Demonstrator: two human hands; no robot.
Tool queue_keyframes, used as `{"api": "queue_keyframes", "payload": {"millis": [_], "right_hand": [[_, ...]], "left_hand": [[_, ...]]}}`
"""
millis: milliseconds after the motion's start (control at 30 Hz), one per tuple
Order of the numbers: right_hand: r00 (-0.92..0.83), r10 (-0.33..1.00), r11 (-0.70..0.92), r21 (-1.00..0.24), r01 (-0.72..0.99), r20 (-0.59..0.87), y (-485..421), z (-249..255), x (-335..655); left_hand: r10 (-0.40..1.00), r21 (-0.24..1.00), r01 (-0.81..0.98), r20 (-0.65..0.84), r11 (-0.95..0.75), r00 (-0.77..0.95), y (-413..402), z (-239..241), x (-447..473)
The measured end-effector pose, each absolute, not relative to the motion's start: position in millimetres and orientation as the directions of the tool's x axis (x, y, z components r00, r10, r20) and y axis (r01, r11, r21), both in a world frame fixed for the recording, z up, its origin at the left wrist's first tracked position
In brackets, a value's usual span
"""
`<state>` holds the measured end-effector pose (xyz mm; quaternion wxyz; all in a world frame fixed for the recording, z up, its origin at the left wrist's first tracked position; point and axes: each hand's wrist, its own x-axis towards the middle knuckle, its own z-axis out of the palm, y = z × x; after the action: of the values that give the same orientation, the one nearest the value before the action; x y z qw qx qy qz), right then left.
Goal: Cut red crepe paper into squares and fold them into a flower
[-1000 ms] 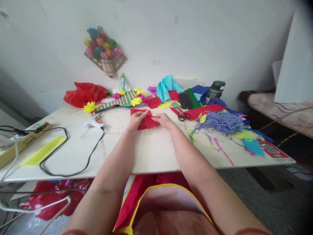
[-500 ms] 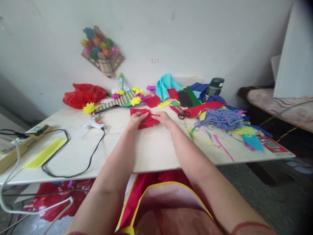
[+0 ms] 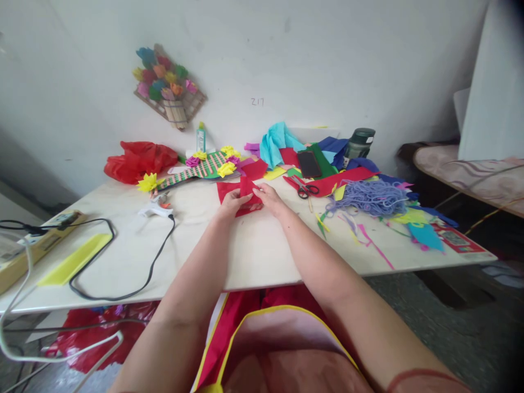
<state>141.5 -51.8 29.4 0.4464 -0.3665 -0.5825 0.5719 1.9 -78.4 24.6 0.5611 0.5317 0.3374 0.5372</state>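
Both hands are at a small piece of red crepe paper above the middle of the table, part of it standing up between them. My left hand pinches it from the left with thumb and fingers. From the right, my right hand grips it with the fingertips closed. More red paper lies flat beneath and behind the left hand. Behind the hands is a green and striped craft piece with yellow and purple paper flowers. To the right lie black-handled scissors.
A white glue gun and its black cable lie at left, near a power strip and a yellow paper strip. On the right are purple yarn, a phone, a dark bottle and coloured paper scraps.
A flap of the red paper now stands higher between my hands; before, it lay lower and flatter. My hands have shifted slightly, and the view has tilted a little.
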Motion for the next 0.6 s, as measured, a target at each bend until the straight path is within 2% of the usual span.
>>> {"api": "queue_keyframes", "payload": {"millis": [133,267,367,467,600], "right_hand": [[-0.357,0.932,0.049,-0.997,-0.063,0.068,-50.6,29.2,139.4],[-0.389,0.921,0.021,-0.999,-0.034,0.032,-49.9,34.5,148.1],[-0.350,0.935,0.045,-0.997,-0.057,0.062,-49.7,39.0,156.9],[-0.320,0.940,0.088,-0.990,-0.107,0.118,-49.0,40.4,163.3],[-0.403,0.899,0.138,-0.984,-0.110,0.171,-48.4,38.3,166.6]], "left_hand": [[0.979,0.942,-0.282,0.200,-0.182,0.036,-70.3,19.4,-1.2],[0.978,0.926,-0.313,0.199,-0.211,-0.068,-66.3,20.1,-3.5],[0.979,0.930,-0.308,0.173,-0.199,-0.109,-68.3,24.0,-3.6],[0.990,0.959,-0.247,0.134,-0.139,-0.037,-72.4,26.6,-4.9],[0.984,0.988,-0.136,0.098,-0.078,0.148,-77.7,26.6,-6.7]]}}
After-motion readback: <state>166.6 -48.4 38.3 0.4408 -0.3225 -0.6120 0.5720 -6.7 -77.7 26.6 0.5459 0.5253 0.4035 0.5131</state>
